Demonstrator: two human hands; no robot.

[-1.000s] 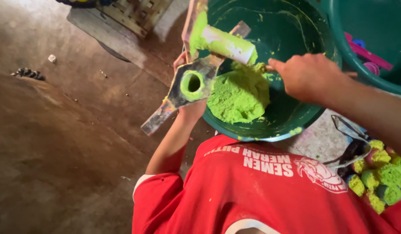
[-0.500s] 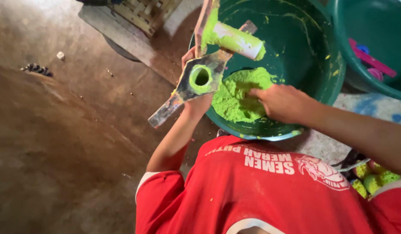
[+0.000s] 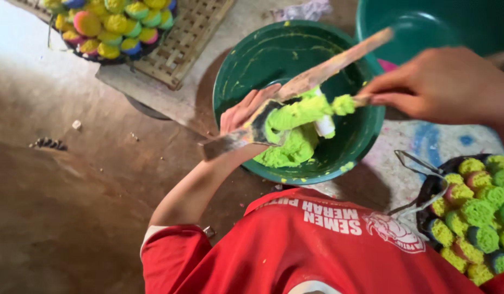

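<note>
My left hand (image 3: 242, 111) grips a wooden mould tool (image 3: 317, 73), held slanted over a dark green bowl (image 3: 230, 65). Bright green dough coats the mould's middle, and a white tube (image 3: 324, 126) pokes down from it. More green dough (image 3: 287, 151) lies heaped in the bowl's bottom. My right hand (image 3: 448, 87) is at the right of the mould, fingers pinched on a thin stick (image 3: 362, 99) whose tip carries a lump of green dough. The picture is blurred, so the stick's shape is unclear.
A teal basin (image 3: 426, 22) stands at the top right. A tray of colourful round cakes (image 3: 110, 27) rests on a woven mat (image 3: 192, 32) at the top left. A dark basket of green and pink cakes (image 3: 475, 218) with a wire handle sits at the right.
My right hand has lifted out of the dough in the bowl and now holds a stick against the mould. The mould has tipped flatter, and the view has shifted.
</note>
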